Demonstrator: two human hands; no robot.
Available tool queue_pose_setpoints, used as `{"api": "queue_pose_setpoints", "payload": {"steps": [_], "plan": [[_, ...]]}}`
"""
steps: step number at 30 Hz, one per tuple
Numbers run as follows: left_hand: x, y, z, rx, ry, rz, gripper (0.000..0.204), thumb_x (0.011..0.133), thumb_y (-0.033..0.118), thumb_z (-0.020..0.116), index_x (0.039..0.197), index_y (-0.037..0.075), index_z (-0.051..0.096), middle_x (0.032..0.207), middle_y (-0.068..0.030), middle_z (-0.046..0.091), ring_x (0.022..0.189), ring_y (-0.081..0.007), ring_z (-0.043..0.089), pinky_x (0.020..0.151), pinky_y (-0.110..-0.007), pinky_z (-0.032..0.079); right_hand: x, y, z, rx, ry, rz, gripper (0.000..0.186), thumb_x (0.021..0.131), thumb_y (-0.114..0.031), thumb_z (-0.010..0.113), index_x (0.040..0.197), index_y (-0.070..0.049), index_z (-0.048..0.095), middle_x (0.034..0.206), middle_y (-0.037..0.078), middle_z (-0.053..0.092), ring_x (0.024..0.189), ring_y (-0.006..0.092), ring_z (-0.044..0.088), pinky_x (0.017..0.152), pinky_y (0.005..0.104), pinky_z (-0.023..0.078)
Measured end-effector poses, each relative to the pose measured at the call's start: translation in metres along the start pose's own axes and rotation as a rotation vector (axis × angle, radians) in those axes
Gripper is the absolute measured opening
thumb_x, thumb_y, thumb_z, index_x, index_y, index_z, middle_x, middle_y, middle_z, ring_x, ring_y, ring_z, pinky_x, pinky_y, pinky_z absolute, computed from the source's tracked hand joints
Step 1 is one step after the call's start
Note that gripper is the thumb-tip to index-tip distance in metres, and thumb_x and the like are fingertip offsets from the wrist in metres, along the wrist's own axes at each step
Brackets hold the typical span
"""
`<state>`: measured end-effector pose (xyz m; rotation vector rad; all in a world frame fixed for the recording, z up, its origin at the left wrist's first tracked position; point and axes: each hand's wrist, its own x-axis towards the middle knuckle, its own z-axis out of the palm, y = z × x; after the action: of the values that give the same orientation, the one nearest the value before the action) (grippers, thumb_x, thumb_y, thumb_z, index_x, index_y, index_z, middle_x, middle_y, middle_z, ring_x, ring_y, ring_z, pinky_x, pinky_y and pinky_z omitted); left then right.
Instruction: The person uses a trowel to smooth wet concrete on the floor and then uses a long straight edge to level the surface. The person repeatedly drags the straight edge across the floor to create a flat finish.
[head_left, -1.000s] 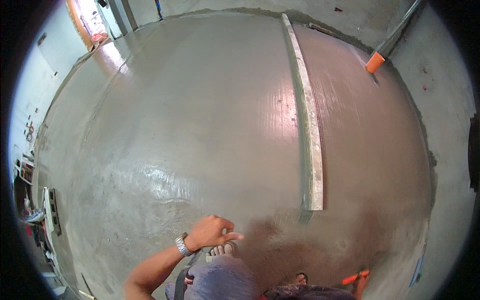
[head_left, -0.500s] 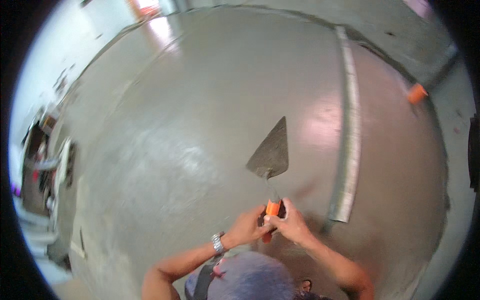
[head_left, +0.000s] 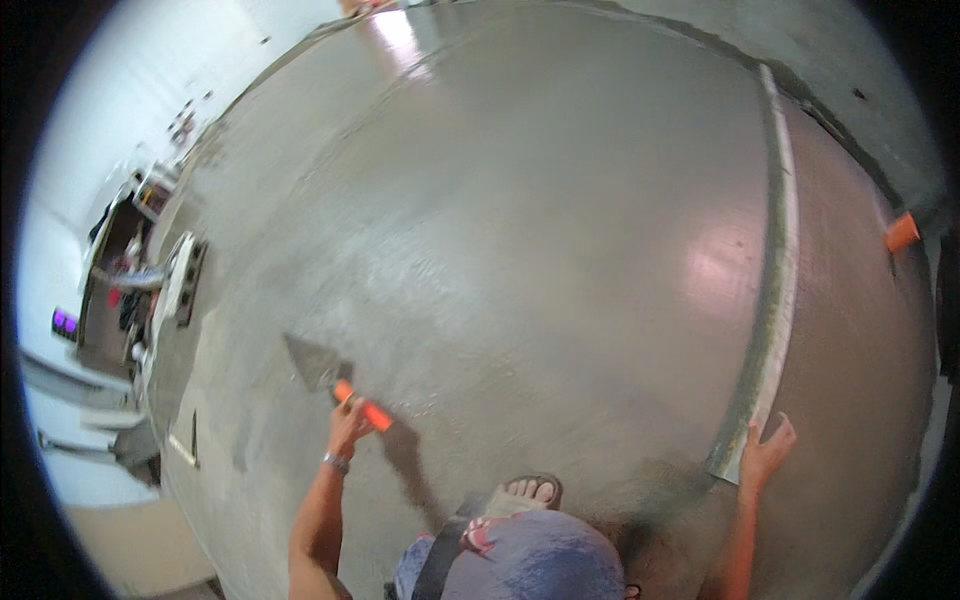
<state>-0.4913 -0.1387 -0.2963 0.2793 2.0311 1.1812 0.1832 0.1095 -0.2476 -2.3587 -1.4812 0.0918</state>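
Observation:
My left hand point(head_left: 347, 425) is closed around the orange handle of a pointed trowel point(head_left: 312, 362). Its grey triangular blade is low over the wet grey screed floor point(head_left: 520, 250), pointing to the far left; whether it touches the surface I cannot tell. At the right, my right hand point(head_left: 766, 458) has its fingers apart at the near end of a long pale straightedge point(head_left: 783, 270). The fingertips are at the board's right edge, and no firm grip shows. The straightedge lies lengthwise on the screed, running away from me.
An orange pipe end point(head_left: 901, 233) sticks up near the right edge of the screed. At the left are a dark tray of tools point(head_left: 108, 290), a hollow block point(head_left: 190, 280) and a shovel point(head_left: 130, 445). My sandalled foot point(head_left: 530, 490) rests on the floor in front.
My hands have parted from the trowel handle. The left hand has carried the trowel left, while the right has let go and moved right to the straightedge. The view has shifted too.

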Motion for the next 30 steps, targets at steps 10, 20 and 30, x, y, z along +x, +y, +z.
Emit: {"api": "queue_pose_setpoints", "payload": {"steps": [10,20,30], "plan": [[0.022,-0.055,-0.026,0.101,0.018,-0.126,0.043,0.092,0.046,0.067,0.112,0.009,0.058,0.09,-0.0008,0.061,0.072,-0.0119,0.061,0.062,-0.033,0.057,-0.011,0.036,0.03,0.047,-0.242,0.08,0.095,0.083,-0.023,0.076,0.157,-0.017,0.018,0.135,0.02,0.046,0.122,0.0395,0.051,0.1,0.0491,0.045],[0.006,0.013,0.086,0.745,0.307,0.749,0.046,0.088,0.015,0.074,0.126,0.0,0.052,0.106,-0.0136,0.063,0.093,-0.0269,0.061,0.083,-0.04,0.05,-0.014,0.036,0.036,-0.018,-0.266,0.136,0.099,0.084,-0.017,0.073,0.16,-0.028,0.01,0.12,0.018,0.054,0.107,0.0374,0.06,0.09,0.0491,0.05],[-0.167,0.158,0.579,0.631,-1.228,1.459,0.045,0.092,0.041,0.065,0.121,0.006,0.061,0.11,-0.0141,0.068,0.101,-0.0323,0.064,0.089,-0.045,0.048,-0.01,0.043,0.033,0.0,-0.268,0.074,0.097,0.083,-0.014,0.073,0.16,-0.021,0.014,0.112,0.018,0.055,0.1,0.0364,0.06,0.085,0.0491,0.051]]}}
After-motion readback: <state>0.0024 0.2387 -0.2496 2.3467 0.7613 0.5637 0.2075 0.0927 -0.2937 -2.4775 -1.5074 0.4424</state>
